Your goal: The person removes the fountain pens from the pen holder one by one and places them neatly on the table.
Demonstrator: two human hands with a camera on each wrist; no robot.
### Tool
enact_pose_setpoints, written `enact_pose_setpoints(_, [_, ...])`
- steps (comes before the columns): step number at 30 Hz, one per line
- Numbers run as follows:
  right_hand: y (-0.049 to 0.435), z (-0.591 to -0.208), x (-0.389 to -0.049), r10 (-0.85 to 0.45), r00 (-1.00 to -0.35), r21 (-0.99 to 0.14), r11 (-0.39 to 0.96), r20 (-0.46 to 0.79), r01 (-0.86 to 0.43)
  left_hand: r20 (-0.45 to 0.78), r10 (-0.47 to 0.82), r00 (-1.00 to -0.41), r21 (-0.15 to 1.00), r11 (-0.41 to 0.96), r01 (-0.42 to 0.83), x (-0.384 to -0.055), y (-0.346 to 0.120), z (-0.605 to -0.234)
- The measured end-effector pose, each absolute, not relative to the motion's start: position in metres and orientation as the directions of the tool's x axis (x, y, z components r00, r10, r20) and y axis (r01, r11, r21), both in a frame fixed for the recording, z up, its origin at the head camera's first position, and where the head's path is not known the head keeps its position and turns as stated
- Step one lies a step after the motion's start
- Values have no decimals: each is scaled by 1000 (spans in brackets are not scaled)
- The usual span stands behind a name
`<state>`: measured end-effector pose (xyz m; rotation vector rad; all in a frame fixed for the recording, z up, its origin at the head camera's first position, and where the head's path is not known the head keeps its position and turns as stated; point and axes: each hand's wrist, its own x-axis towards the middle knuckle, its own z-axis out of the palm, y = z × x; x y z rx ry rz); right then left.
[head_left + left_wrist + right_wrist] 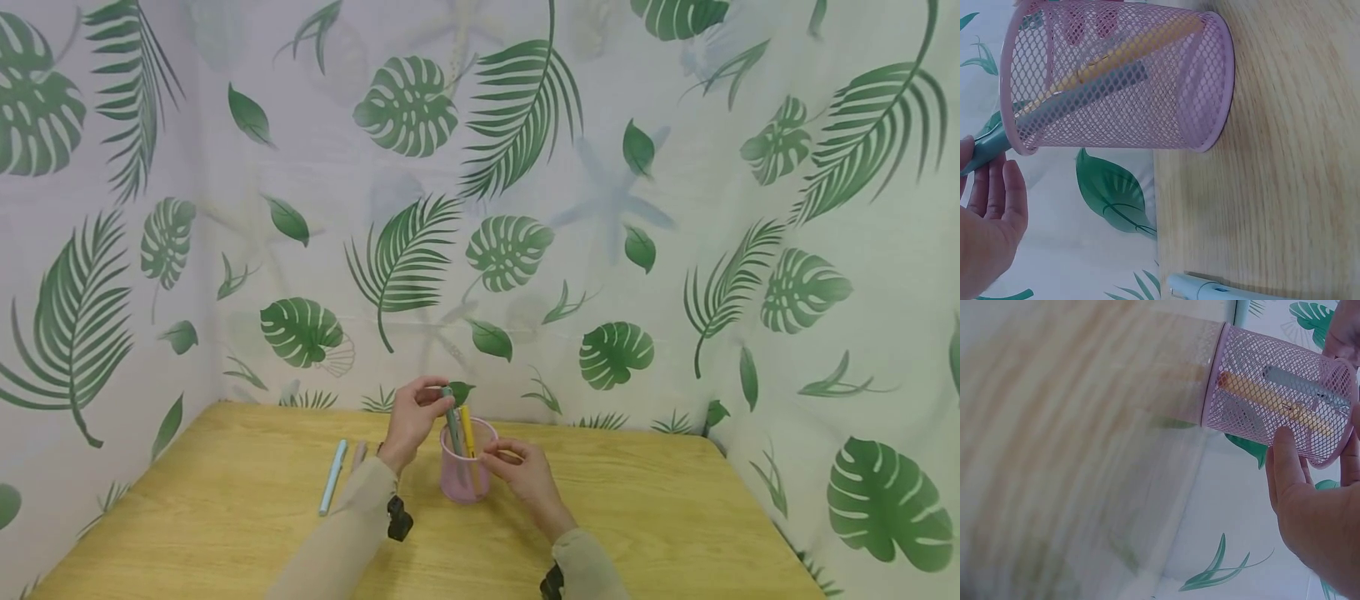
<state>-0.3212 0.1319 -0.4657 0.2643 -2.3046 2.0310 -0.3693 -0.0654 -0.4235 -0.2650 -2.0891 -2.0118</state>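
Your left hand (412, 425) pinches the dark green pen (452, 423) between thumb and fingers near its upper end, with the lower part inside the pink mesh cup (454, 483); the left wrist view shows its lower tip through the mesh, short of the cup's base. The yellow pen (468, 429) leans within the cup beside it, its lower length blurred by the mesh. At the cup's right side, your right hand (528, 479) grips the rim with thumb and fingers, one finger lying along the outer mesh; the thumb is cut off at the edge of the right wrist view. Left of the cup, on the desk (637, 517), lies the light blue pen (333, 477), of which the left wrist view catches only one end. Between it and the cup is a greyish-pink pen (359, 456), mostly hidden by your left sleeve (333, 533), so you cannot make out its full length. Behind the cup hangs a leaf-printed sheet (675, 333). In the right wrist view, the area beyond the cup's base is badly smeared.
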Motion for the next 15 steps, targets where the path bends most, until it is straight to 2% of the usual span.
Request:
enact_pose_setpoints(6, [132, -466, -321, -82, -986, -979, 133, 147, -157, 319, -28, -947, 947, -26, 320, -356, -65, -407])
enact_pose_setpoints(11, [132, -465, -320, -81, -985, -977, 137, 151, -161, 323, -54, -945, 943, -61, 326, -373, -65, -420])
enact_pose_setpoints(15, [131, -464, -319, -81, -986, -979, 133, 146, -156, 326, -87, -941, 937, -99, 334, -376, -65, -419])
